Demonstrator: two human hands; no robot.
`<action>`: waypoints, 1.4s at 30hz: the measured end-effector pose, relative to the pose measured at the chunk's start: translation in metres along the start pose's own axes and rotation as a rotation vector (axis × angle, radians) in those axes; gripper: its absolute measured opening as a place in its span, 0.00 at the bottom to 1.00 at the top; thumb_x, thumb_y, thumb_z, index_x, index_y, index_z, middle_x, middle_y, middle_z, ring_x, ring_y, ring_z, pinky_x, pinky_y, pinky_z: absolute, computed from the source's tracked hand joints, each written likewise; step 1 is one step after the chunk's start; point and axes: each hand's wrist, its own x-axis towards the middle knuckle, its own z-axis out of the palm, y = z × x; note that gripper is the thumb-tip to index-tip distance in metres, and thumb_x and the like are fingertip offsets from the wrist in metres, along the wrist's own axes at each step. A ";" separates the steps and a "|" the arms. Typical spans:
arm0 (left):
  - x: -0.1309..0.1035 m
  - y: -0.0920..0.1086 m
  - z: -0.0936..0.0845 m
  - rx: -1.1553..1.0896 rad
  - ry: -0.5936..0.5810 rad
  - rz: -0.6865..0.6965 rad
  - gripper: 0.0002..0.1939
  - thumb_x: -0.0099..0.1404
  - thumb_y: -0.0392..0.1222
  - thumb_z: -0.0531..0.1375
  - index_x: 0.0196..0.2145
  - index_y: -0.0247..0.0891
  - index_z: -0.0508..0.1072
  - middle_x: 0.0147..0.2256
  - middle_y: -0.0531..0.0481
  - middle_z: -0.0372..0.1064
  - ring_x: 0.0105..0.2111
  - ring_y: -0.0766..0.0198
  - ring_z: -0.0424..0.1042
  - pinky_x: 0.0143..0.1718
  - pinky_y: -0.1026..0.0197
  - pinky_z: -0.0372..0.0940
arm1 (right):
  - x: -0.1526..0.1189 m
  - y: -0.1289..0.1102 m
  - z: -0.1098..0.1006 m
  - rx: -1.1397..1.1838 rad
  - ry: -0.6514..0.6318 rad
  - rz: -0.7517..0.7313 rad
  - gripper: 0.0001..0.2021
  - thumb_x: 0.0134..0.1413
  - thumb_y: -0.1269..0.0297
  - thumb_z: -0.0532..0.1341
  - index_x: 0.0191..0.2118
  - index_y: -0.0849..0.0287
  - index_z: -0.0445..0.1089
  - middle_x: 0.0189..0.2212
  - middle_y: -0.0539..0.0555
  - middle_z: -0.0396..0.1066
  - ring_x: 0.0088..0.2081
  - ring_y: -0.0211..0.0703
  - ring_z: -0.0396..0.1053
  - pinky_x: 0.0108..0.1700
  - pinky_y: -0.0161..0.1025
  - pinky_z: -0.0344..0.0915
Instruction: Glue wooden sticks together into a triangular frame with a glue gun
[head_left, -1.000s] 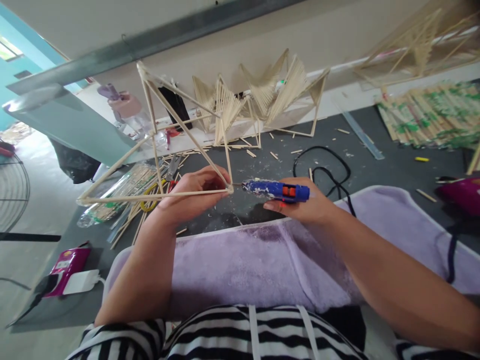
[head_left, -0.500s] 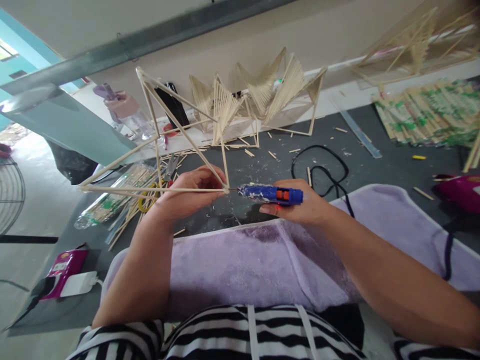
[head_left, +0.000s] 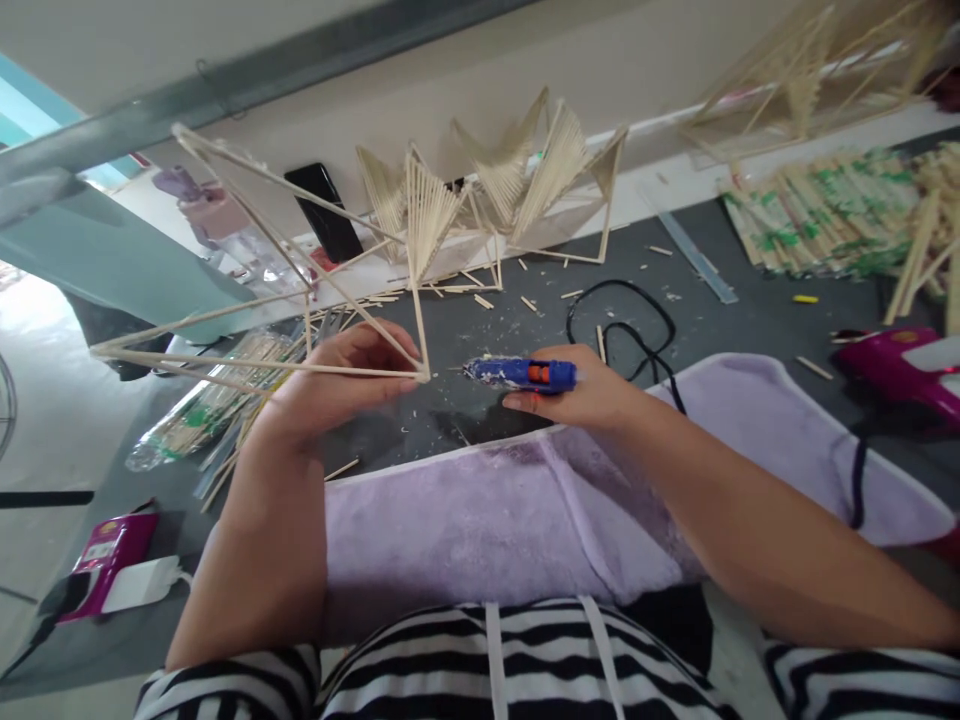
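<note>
My left hand [head_left: 341,378] is closed on a wooden stick frame [head_left: 300,192] near its right corner, where several sticks meet. The frame rises up and to the left, over the back of the table. In my right hand [head_left: 581,395] is a blue glue gun [head_left: 525,374] with an orange part and whitish residue on its body. Its thin nozzle points left at the frame's corner, with a small gap between them. Part of my right hand is hidden behind the glue gun.
Finished stick models [head_left: 431,210] stand along the wall beside a black phone [head_left: 324,212]. Bundled sticks [head_left: 825,215] and a ruler [head_left: 694,250] lie at the right. A black cord [head_left: 626,283] curls behind my right hand; a purple cloth [head_left: 450,530] covers the near edge.
The frame's corner and the glue gun's nozzle have moved apart. My left hand has shifted left with the frame, which has turned a little. The whole view has also shifted slightly.
</note>
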 end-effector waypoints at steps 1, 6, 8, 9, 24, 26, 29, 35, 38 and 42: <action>-0.002 0.001 -0.002 -0.036 0.012 -0.001 0.15 0.52 0.34 0.70 0.37 0.41 0.73 0.33 0.53 0.74 0.30 0.68 0.70 0.29 0.66 0.63 | 0.001 0.000 0.000 -0.017 0.017 -0.014 0.21 0.43 0.51 0.67 0.19 0.57 0.58 0.17 0.47 0.56 0.22 0.34 0.54 0.25 0.36 0.49; -0.004 0.003 -0.008 -0.180 0.008 0.044 0.15 0.50 0.33 0.70 0.35 0.42 0.72 0.29 0.56 0.72 0.22 0.72 0.65 0.19 0.67 0.57 | 0.001 0.000 0.002 0.012 0.059 -0.048 0.19 0.45 0.52 0.66 0.20 0.57 0.58 0.19 0.47 0.58 0.23 0.35 0.55 0.26 0.36 0.52; -0.003 0.001 -0.010 -0.217 -0.017 0.073 0.16 0.50 0.35 0.70 0.34 0.43 0.71 0.28 0.57 0.71 0.21 0.72 0.64 0.18 0.66 0.56 | 0.001 0.000 0.003 0.053 0.086 -0.059 0.19 0.44 0.51 0.67 0.21 0.57 0.59 0.19 0.48 0.59 0.23 0.36 0.57 0.27 0.37 0.54; -0.002 0.000 -0.011 -0.229 -0.029 0.084 0.16 0.49 0.37 0.71 0.34 0.43 0.70 0.27 0.57 0.71 0.20 0.72 0.63 0.17 0.66 0.56 | 0.001 0.000 0.003 0.066 0.099 -0.066 0.18 0.44 0.51 0.67 0.21 0.57 0.60 0.20 0.48 0.60 0.23 0.36 0.57 0.27 0.37 0.54; 0.001 -0.004 -0.001 -0.160 -0.064 0.027 0.15 0.52 0.34 0.70 0.36 0.42 0.73 0.31 0.56 0.73 0.25 0.72 0.66 0.23 0.67 0.60 | -0.008 -0.010 0.009 0.282 0.042 -0.052 0.18 0.41 0.54 0.69 0.21 0.59 0.61 0.20 0.48 0.61 0.24 0.34 0.58 0.27 0.37 0.57; 0.003 -0.007 -0.001 -0.115 -0.074 0.003 0.14 0.52 0.34 0.70 0.36 0.42 0.73 0.31 0.56 0.72 0.26 0.71 0.66 0.25 0.67 0.61 | -0.008 -0.009 0.008 0.324 0.004 -0.081 0.16 0.40 0.55 0.69 0.22 0.59 0.64 0.21 0.48 0.63 0.24 0.35 0.60 0.27 0.37 0.58; 0.009 -0.013 0.001 -0.027 -0.080 -0.019 0.13 0.54 0.36 0.69 0.38 0.41 0.73 0.32 0.55 0.71 0.30 0.69 0.67 0.28 0.67 0.62 | -0.009 -0.005 0.004 0.469 0.035 -0.064 0.14 0.40 0.54 0.70 0.27 0.58 0.69 0.23 0.50 0.68 0.25 0.38 0.65 0.30 0.39 0.63; 0.024 -0.034 0.023 0.259 -0.140 0.053 0.05 0.57 0.38 0.64 0.32 0.37 0.74 0.39 0.50 0.71 0.33 0.66 0.69 0.33 0.63 0.63 | -0.001 0.002 -0.001 0.479 0.261 0.027 0.16 0.44 0.50 0.68 0.26 0.56 0.69 0.22 0.50 0.67 0.23 0.39 0.64 0.32 0.42 0.66; 0.030 -0.046 0.035 0.328 -0.185 0.119 0.02 0.57 0.37 0.62 0.28 0.37 0.73 0.42 0.49 0.72 0.36 0.66 0.71 0.35 0.63 0.65 | 0.003 0.003 0.002 0.547 0.310 0.062 0.19 0.39 0.46 0.70 0.27 0.57 0.68 0.23 0.50 0.68 0.23 0.38 0.64 0.32 0.42 0.67; 0.035 -0.056 0.037 0.310 -0.186 0.148 0.02 0.56 0.37 0.62 0.26 0.38 0.74 0.42 0.49 0.73 0.38 0.66 0.72 0.38 0.64 0.66 | 0.006 0.004 0.009 0.592 0.333 0.101 0.21 0.36 0.45 0.71 0.28 0.57 0.69 0.24 0.49 0.67 0.25 0.38 0.64 0.32 0.42 0.67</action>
